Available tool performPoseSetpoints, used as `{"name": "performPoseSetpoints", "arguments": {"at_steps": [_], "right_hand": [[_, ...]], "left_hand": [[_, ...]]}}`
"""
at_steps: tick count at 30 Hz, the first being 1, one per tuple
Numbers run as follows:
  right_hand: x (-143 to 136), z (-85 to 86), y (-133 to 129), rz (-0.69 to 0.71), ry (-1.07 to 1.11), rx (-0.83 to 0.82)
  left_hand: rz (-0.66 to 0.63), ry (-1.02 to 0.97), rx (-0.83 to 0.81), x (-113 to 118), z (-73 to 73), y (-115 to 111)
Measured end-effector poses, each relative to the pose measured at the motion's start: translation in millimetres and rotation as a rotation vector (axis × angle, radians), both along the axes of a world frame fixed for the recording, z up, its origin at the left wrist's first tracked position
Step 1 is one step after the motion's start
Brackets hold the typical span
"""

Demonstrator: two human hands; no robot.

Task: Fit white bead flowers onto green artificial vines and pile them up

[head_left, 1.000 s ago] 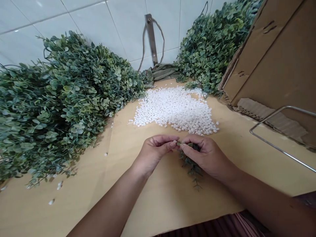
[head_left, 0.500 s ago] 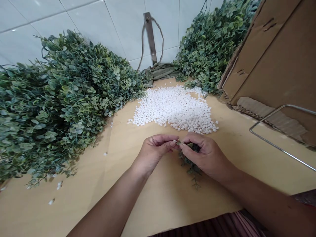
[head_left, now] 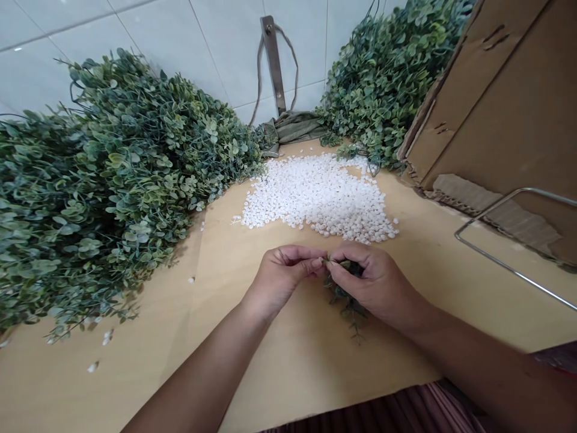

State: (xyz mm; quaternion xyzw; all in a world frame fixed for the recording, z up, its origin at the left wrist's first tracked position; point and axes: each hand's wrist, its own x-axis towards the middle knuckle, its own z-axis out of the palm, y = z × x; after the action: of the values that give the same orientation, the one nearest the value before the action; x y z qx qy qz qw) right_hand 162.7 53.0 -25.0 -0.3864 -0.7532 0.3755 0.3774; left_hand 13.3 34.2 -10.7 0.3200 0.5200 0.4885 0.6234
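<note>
Between thumb and fingers, my right hand point(head_left: 367, 270) pinches a sprig of artificial greenery point(head_left: 354, 310), whose dark leaves hang down below the palm. My left hand point(head_left: 291, 270) meets it fingertip to fingertip and pinches a small white piece at the sprig's stem end. Whether the piece sits on the stem or only against it is hidden by the fingers. Just beyond both hands spreads a pile of small white plastic pieces point(head_left: 315, 195) on the tan board point(head_left: 261, 385).
Large heaps of artificial greenery point(head_left: 135, 156) stand at the left, with another greenery heap point(head_left: 383, 84) at the back right. A cardboard box point(head_left: 505, 120) and a bent metal wire point(head_left: 505, 264) are at the right. A strap point(head_left: 273, 66) leans on the tiled wall.
Both hands stay joined at the stem end, with only a slight shift of the fingertips. The view has tilted very slightly; the pile and greenery heaps stay as they were.
</note>
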Motion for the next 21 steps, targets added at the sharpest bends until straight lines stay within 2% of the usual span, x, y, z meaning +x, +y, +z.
{"name": "performPoseSetpoints", "arguments": {"at_steps": [9, 21], "right_hand": [[0.6, 0.3, 0.3, 0.008, -0.029, -0.077], [1.3, 1.5, 1.5, -0.011, -0.055, -0.101]], "left_hand": [[-0.030, 0.039, -0.008, 1.0, -0.1, 2.4], [-0.024, 0.092, -0.012, 3.4, 0.0, 1.8]]}}
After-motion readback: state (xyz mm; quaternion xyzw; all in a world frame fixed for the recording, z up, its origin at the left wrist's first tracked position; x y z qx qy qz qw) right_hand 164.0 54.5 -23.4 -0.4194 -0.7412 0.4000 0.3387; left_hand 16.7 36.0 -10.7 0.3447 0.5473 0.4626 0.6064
